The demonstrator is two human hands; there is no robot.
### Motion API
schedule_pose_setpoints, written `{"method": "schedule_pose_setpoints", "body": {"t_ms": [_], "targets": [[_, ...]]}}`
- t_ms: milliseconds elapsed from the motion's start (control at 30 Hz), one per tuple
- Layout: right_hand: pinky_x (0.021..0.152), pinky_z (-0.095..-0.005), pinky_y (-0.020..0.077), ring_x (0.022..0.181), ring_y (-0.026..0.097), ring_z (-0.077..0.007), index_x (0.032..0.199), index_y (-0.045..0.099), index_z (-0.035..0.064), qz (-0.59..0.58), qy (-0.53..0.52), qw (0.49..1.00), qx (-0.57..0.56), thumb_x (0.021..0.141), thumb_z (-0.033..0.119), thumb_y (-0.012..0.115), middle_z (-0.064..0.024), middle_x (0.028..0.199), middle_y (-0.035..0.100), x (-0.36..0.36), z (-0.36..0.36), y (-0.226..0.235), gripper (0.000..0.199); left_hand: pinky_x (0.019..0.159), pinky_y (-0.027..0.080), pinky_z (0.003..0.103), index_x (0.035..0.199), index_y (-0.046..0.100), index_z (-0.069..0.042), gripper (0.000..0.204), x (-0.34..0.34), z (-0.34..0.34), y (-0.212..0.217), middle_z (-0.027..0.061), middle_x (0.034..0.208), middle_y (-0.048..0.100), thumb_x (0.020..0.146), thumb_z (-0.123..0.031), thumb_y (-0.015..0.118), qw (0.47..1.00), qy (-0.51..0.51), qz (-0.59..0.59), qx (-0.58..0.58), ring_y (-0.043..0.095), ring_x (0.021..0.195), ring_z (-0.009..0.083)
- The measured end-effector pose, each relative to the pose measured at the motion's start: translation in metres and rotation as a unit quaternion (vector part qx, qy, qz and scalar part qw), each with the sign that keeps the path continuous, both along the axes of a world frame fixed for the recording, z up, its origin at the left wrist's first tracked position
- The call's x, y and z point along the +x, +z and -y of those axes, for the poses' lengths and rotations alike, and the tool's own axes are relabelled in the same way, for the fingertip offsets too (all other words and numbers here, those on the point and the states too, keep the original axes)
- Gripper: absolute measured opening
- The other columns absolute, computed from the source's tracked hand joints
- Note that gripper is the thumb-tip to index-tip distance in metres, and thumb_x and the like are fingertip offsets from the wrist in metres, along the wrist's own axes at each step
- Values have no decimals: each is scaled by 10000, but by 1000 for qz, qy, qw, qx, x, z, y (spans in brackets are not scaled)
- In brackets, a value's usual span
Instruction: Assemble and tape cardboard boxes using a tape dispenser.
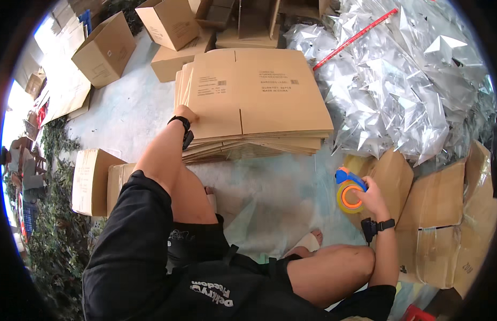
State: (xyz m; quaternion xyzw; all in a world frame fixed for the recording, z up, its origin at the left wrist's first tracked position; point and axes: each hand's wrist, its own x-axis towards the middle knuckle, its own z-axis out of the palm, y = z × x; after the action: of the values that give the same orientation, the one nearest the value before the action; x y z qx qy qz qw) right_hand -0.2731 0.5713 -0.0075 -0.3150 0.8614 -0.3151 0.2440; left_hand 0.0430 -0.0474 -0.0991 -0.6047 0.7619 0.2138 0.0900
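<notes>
A thick stack of flattened cardboard boxes lies on the floor in front of me, with a flattened cardboard box [270, 96] on top. At the stack's near left edge, my left hand [186, 114] is closed with fingers curled on that top flattened box; the fingertips are partly hidden. My right hand [372, 197] grips a tape dispenser [344, 184] with a blue and orange body and a yellowish roll around an orange core. It is held up to the right of the stack, apart from it. Both wrists wear black bands with small devices.
Crumpled silver plastic bags [387, 91] are heaped at the far right, a red strip [355, 39] across them. An opened brown carton [435, 203] stands at the right. More boxes [106, 51] stand far left, and two small cartons [90, 182] beside my left leg. Green foliage [72, 235] lines the left.
</notes>
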Motion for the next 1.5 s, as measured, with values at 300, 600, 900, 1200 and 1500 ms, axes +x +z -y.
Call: {"method": "schedule_pose_setpoints", "body": {"t_ms": [300,600,900,1200,1500], "targets": [[798,-391,540,903,693,-271,1124,623,-56,-42,21,998,48,860,269,797,-195,990,706,9,4,5,453,639,567,345,1115,685,-19,417,2,-7,14,127,1020,715,902,-370,758,936,68,-286,191,698,804,242],[858,-393,541,964,713,-302,1128,661,-83,-17,11,1000,-2,874,246,769,-222,1040,730,13,3,18,429,804,591,314,1258,627,-44,376,-25,-58,79,60,1137,701,987,-298,682,804,1,-477,356,702,917,158],[835,-361,534,932,680,-212,1122,636,-65,-79,5,997,7,882,240,781,-154,1000,721,9,-5,7,414,911,582,332,1220,653,46,306,-26,-72,96,113,1152,716,1005,-171,642,708,-107,-601,357,706,1025,195],[826,-372,537,900,656,-227,1185,587,-63,-26,-52,993,-106,879,216,778,-133,1022,682,-19,-33,-24,457,837,566,305,1096,694,35,199,-21,-122,138,104,1051,737,992,-122,628,634,-162,-643,399,703,908,167],[715,-362,555,807,662,-224,1191,623,29,223,-431,803,-345,839,173,590,-83,1040,666,-72,-152,-45,381,714,519,270,848,707,34,126,-4,-150,180,68,831,722,890,-68,644,603,-298,-621,403,661,723,137]]}}
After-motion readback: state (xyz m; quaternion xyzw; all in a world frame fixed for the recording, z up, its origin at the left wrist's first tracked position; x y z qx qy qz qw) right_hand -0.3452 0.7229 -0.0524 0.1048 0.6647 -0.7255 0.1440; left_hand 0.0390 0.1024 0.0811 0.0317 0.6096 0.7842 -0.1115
